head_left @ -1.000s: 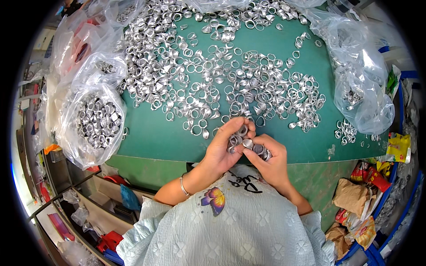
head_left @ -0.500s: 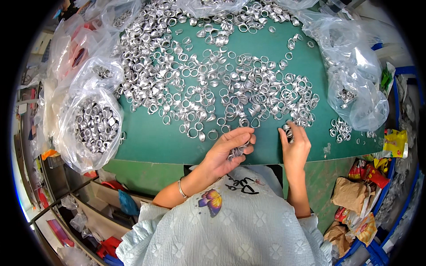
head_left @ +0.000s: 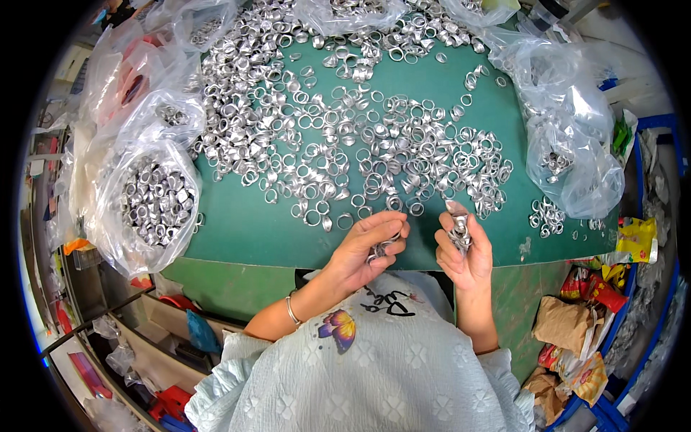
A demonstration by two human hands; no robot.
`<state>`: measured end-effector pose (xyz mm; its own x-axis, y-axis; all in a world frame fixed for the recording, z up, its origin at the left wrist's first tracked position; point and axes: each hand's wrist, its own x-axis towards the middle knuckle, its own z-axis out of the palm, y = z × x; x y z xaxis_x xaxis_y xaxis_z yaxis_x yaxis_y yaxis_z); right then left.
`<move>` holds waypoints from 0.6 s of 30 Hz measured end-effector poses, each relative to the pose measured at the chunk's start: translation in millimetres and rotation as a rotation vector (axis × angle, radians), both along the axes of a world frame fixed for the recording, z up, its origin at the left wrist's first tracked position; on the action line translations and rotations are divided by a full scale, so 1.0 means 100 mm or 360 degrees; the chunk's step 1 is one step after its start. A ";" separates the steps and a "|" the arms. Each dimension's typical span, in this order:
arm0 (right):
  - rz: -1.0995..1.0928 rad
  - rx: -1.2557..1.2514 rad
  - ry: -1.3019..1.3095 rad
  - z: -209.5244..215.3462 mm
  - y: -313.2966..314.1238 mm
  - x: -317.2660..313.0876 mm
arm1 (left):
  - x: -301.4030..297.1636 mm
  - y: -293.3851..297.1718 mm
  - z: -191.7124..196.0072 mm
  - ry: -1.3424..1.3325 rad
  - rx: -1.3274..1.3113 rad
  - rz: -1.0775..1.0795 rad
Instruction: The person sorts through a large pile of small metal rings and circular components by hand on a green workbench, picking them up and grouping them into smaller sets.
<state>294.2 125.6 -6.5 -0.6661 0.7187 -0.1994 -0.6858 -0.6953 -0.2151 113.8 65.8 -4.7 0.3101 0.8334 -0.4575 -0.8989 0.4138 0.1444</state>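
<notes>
Near the table's front edge, my left hand (head_left: 367,245) is closed around several silver rings (head_left: 381,250), which show between the curled fingers. To its right, my right hand (head_left: 464,253) is turned palm up with the fingers bent around a small clump of silver rings (head_left: 459,232). Both hands are raised a little in front of a wide spread of loose silver rings (head_left: 403,137) on the green table (head_left: 245,237). The rings vary in shape, some plain bands and some with broad tops. Fingers partly hide what each hand holds.
An open clear plastic bag of darker rings (head_left: 157,205) stands at the left. More clear bags (head_left: 568,137) lie at the right and along the back. A small ring pile (head_left: 547,217) sits near the right edge. Paper bags and packets (head_left: 565,327) are beside the table.
My right hand has lifted off the table and turned palm up, moving slightly left with rings in its fingers. The left hand has stayed nearly in place, still holding its rings.
</notes>
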 end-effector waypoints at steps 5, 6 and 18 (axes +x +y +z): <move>0.0080 -0.0102 0.0096 0.03 0.01 -0.08 | 0.04 0.03 0.05 0.0118 -0.0001 0.0017; 0.0085 -0.0101 0.0078 0.04 0.00 -0.09 | 0.04 0.02 0.06 0.0126 0.0013 0.0016; 0.0081 -0.0417 0.0047 0.11 0.02 -0.21 | 0.03 0.05 0.07 0.0213 0.0011 0.0077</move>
<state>273.7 127.5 4.7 -0.7084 0.6104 -0.3544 -0.6518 -0.7584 -0.0035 116.9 70.9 2.4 0.2061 0.8491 -0.4863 -0.8902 0.3690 0.2670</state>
